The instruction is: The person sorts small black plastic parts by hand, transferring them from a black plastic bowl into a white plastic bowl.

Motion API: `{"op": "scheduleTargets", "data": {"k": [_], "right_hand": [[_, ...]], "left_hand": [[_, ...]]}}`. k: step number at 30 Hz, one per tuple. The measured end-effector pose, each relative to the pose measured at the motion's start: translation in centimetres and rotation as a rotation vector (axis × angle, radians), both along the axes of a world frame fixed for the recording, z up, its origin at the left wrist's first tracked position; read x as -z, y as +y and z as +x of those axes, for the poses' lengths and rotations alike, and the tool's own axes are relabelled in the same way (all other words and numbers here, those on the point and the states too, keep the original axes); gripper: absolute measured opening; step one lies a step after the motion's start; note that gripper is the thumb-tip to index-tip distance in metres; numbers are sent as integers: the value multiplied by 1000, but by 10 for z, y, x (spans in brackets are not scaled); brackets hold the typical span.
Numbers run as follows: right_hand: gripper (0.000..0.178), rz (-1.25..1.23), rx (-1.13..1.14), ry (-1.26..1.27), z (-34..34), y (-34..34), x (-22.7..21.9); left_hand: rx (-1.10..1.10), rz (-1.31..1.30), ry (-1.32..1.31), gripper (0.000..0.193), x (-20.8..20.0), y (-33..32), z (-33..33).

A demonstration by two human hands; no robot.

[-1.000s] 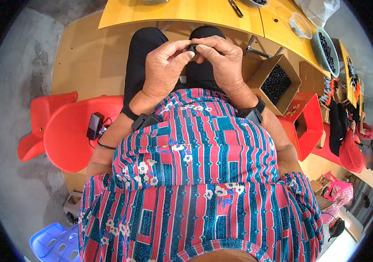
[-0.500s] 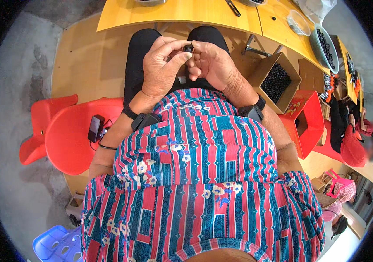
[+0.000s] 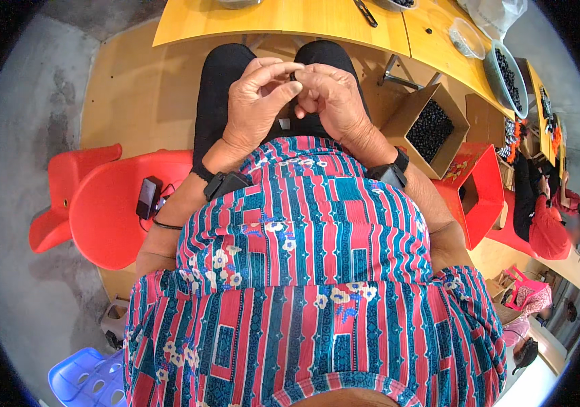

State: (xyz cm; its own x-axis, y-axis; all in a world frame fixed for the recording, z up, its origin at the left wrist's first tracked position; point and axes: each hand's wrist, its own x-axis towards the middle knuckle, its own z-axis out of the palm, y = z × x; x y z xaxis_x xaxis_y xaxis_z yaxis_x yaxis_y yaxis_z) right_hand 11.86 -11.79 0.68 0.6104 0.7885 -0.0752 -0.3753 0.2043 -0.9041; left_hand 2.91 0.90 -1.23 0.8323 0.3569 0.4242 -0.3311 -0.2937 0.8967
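Observation:
Above my lap, my left hand point(image 3: 257, 102) pinches a small black part point(image 3: 293, 76) between thumb and forefinger. My right hand point(image 3: 332, 100) meets it from the other side, its fingertips closed at the same piece. Most of the part is covered by the fingers, so its exact kind does not show. To the right of my knees stands a cardboard box point(image 3: 457, 138) with many small black pieces point(image 3: 431, 129) in it.
A yellow table point(image 3: 276, 17) runs ahead of my knees, bearing a black tool point(image 3: 366, 12), a clear plastic bowl point(image 3: 466, 39) and a green basin point(image 3: 489, 68) of black pieces. Red chairs point(image 3: 110, 217) are at left, a red box point(image 3: 483, 197) at right. Other people point(image 3: 549, 227) sit far right.
The fingers of both hands have closed further over the small black part, which now shows less. My right hand has turned slightly over it.

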Motion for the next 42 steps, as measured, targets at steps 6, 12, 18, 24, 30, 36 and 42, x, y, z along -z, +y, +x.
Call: {"op": "scheduleTargets", "data": {"k": [6,12,18,24,30,36,42], "right_hand": [[20,-179,20,-540,-9,2,4],[17,-188,51,-723,-13,5,17],[17,-133,127,-745,-18,5,30],[15,-157,165,-705,-24,4,33],[9,-218,158,-731,-25,5,36],[17,-125,41,-421,-12,3,20],[27,107,-72,241,0,-4,9]], "left_hand": [[326,-756,62,61,-10,-15,4],[159,-551,80,51,0,-22,8],[137,-588,127,46,3,-24,4],[125,-589,143,43,5,-26,2],[106,-611,155,42,3,-28,5],[91,-565,168,45,1,-20,5],[126,-667,102,34,-14,-17,-6]]}}
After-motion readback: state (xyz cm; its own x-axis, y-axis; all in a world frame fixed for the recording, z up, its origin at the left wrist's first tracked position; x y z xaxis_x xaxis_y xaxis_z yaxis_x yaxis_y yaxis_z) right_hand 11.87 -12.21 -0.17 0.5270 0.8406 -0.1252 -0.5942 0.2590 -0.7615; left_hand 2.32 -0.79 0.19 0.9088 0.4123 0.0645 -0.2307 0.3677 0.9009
